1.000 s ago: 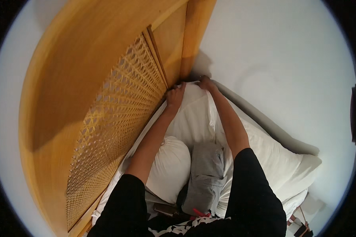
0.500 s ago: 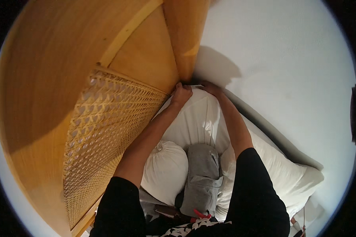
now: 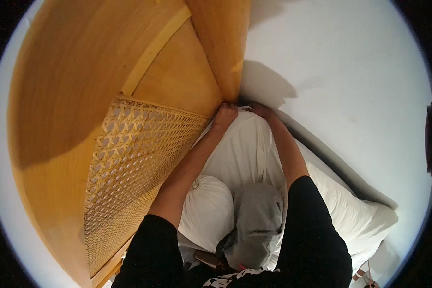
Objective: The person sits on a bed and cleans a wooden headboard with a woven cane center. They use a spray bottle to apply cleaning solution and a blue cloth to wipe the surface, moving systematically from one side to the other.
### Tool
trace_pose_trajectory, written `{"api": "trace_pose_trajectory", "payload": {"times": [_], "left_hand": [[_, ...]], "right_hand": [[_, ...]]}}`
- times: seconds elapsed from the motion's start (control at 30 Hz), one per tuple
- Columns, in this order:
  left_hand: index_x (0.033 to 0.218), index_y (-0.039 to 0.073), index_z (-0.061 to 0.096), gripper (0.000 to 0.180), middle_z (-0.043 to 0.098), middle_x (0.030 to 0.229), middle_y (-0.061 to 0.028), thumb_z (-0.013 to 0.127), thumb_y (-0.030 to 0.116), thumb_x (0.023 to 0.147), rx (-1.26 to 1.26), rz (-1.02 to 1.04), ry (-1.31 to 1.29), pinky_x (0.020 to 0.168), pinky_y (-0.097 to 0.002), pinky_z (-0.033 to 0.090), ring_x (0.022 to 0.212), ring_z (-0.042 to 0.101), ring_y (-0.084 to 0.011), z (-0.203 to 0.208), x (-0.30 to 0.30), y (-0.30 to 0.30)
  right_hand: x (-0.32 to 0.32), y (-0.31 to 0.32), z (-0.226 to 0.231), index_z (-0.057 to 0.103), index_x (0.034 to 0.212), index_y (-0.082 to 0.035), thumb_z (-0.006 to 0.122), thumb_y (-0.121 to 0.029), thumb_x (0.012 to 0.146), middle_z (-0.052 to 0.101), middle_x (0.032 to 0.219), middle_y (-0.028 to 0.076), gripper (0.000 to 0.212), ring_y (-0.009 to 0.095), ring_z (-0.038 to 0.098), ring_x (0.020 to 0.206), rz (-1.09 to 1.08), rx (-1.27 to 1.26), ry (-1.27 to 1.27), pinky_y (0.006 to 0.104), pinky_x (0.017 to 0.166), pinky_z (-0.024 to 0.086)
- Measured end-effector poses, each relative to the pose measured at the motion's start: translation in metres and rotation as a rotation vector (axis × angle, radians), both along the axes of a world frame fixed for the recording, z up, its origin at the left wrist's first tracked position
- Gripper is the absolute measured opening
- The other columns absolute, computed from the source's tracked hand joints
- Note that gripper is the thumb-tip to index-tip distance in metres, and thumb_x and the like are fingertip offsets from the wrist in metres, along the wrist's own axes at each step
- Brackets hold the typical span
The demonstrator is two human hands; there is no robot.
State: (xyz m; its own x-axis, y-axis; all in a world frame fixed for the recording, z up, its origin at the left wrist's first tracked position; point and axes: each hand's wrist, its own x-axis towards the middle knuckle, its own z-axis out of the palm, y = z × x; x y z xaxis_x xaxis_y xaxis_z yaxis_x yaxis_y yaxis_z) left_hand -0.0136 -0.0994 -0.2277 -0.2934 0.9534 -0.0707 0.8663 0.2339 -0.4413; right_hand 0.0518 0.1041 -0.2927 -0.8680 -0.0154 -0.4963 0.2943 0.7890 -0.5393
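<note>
Your left hand (image 3: 225,116) and right hand (image 3: 263,111) at white sheet (image 3: 237,146) corner; can't tell if fingers clamp cloth; keep tension even, creases flat

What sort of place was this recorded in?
Probably a bedroom: what looks like a cane-panelled headboard at left, white bedding in the corner, and what seems a white pillow at right.

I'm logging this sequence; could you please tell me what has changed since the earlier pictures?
The left hand has shifted rightward toward the wooden post, fingers more curled; no release is visible. The right hand stays at the far corner of the white bedding; the round cushion stays put.
</note>
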Motion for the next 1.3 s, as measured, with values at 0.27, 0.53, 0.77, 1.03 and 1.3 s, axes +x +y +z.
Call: {"api": "trace_pose_trajectory", "payload": {"times": [0.27, 0.53, 0.77, 1.03, 1.3], "left_hand": [[0.130, -0.004, 0.047, 0.041, 0.062, 0.114, -0.0240, 0.049, 0.016, 0.094, 0.550, 0.482, -0.544, 0.084, -0.0385, 0.053, 0.097, 0.065, -0.0336, 0.040, 0.060, -0.073], [0.139, -0.007, 0.037, 0.052, 0.049, 0.133, -0.0295, 0.045, 0.026, 0.100, 0.502, 0.539, -0.642, 0.101, -0.0467, 0.041, 0.120, 0.050, -0.0425, 0.041, 0.058, -0.063], [0.140, -0.008, 0.033, 0.055, 0.051, 0.126, -0.0314, 0.048, 0.021, 0.096, 0.484, 0.606, -0.652, 0.097, -0.0445, 0.045, 0.113, 0.053, -0.0433, 0.033, 0.058, -0.044], [0.136, -0.008, 0.034, 0.064, 0.052, 0.125, -0.0334, 0.050, 0.035, 0.092, 0.334, 0.951, -1.007, 0.099, -0.0503, 0.041, 0.110, 0.055, -0.0469, 0.066, 0.044, 0.002], [0.118, 0.000, 0.055, 0.047, 0.065, 0.102, -0.0246, 0.059, 0.033, 0.086, 0.122, 0.878, -0.896, 0.084, -0.0478, 0.050, 0.095, 0.065, -0.0367, 0.077, 0.005, 0.052]], "right_hand": [[0.002, 0.012, 0.003, 0.049, 0.138, -0.007, 0.046, -0.064, 0.090, 0.045, 0.144, 0.018, 0.074, 0.033, 0.038, 0.135, -0.140, -0.209, -0.156, 0.0422, 0.114, 0.026], [0.002, 0.029, 0.008, 0.053, 0.132, -0.006, 0.051, -0.057, 0.090, 0.053, 0.136, 0.017, 0.066, 0.031, 0.046, 0.129, -0.211, -0.286, -0.165, 0.0405, 0.111, 0.031], [-0.009, 0.035, 0.039, 0.062, 0.119, -0.009, 0.059, -0.023, 0.090, 0.059, 0.126, 0.016, 0.031, 0.031, 0.054, 0.118, -0.190, -0.389, -0.011, 0.0399, 0.104, 0.040], [-0.012, 0.006, 0.120, 0.068, 0.094, -0.001, 0.059, -0.008, 0.084, 0.067, 0.098, 0.022, 0.016, 0.036, 0.065, 0.091, -0.018, -0.120, 0.307, 0.0413, 0.084, 0.051], [-0.030, 0.012, 0.120, 0.063, 0.110, -0.002, 0.038, -0.032, 0.093, 0.064, 0.113, 0.023, 0.041, 0.041, 0.060, 0.103, 0.392, 0.152, 0.073, 0.0481, 0.090, 0.046]]}}
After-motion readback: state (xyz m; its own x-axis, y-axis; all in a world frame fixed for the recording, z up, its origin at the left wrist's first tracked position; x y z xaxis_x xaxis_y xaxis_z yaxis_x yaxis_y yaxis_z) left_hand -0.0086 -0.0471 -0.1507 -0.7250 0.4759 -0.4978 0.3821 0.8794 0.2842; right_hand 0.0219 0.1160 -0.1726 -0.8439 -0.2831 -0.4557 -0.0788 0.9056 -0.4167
